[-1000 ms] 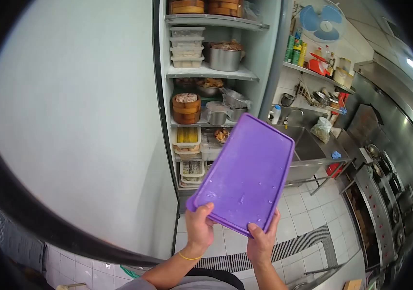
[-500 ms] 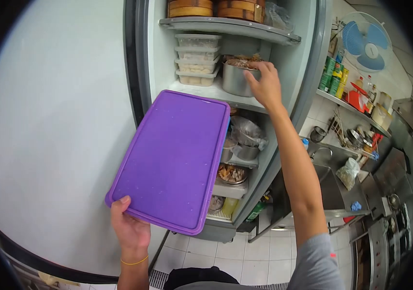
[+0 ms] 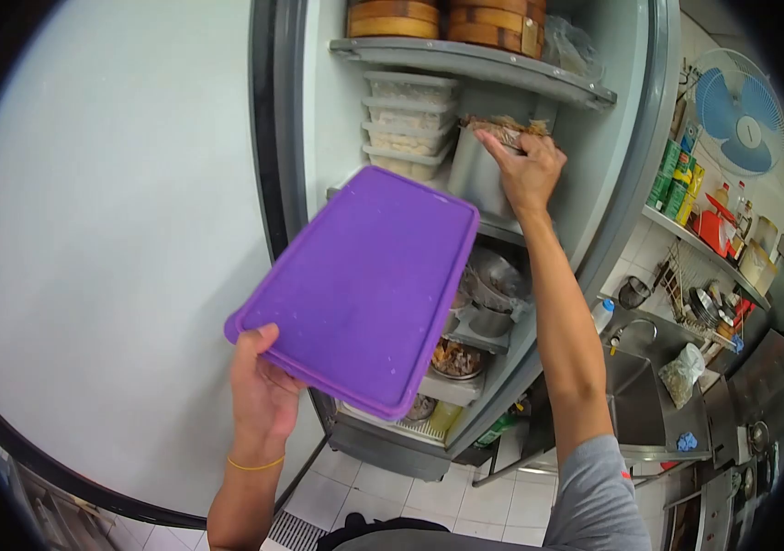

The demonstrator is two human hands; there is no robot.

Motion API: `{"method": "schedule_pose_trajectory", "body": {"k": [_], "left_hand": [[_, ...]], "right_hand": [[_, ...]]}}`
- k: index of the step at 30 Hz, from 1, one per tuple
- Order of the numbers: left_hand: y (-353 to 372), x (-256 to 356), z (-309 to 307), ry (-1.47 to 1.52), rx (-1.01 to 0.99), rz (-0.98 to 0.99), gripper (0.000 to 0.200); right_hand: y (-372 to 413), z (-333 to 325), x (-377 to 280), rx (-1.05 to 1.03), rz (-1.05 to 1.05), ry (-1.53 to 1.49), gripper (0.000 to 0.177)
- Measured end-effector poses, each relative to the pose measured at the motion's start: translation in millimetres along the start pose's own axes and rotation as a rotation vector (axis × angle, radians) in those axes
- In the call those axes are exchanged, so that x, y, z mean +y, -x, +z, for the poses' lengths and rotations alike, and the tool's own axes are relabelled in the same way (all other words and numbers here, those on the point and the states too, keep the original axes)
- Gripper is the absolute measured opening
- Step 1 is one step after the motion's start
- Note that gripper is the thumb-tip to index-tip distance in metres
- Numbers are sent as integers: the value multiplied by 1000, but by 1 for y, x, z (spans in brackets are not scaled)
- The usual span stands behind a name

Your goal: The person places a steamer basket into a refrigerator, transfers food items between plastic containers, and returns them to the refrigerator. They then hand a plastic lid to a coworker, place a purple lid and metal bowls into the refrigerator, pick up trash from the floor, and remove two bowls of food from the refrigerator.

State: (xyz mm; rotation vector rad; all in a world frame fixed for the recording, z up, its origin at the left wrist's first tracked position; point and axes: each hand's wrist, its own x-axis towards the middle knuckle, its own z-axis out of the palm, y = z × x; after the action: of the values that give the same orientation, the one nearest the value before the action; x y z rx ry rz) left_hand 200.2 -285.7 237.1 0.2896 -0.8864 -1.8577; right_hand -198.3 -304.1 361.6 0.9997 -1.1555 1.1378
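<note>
In the kitchen, an open fridge [image 3: 617, 138] is standing before me. My left hand [image 3: 262, 393] is gripping the purple tray's [image 3: 360, 289] near corner; my right hand [image 3: 530, 170] is clasping the steel pot's [image 3: 476, 174] rim, up on a shelf [image 3: 502, 228].

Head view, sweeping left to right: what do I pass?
Fridge door → purple tray, held by left hand → right hand gripping metal pot → blue fan.
</note>
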Motion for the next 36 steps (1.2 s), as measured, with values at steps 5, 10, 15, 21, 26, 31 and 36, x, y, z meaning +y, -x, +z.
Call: {"method": "schedule_pose_trajectory", "body": {"k": [5,10,15,21,26,31,36], "left_hand": [[12,-6,-16,7,58,-50,27],[32,-12,-30,58,114,-95,28],[45,-10,-36,59,99,-109,29],[43,-7,-56,29,166,-71,36],[28,-3,-58,47,188,-17,44],[11,2,-40,75,141,-29,44],[2,0,-32,99,120,-36,45]], "right_hand": [[-36,-27,-46,52,-174,-43,55],[-46,-9,-100,-3,-149,-206,52],[-3,61,-132,120,-227,-298,49],[27,100,-126,-86,-69,-278,46],[28,83,-100,-268,-215,-383,43],[8,58,-80,-144,-378,-419,43],[-14,98,22,-290,347,-3,36]]}}
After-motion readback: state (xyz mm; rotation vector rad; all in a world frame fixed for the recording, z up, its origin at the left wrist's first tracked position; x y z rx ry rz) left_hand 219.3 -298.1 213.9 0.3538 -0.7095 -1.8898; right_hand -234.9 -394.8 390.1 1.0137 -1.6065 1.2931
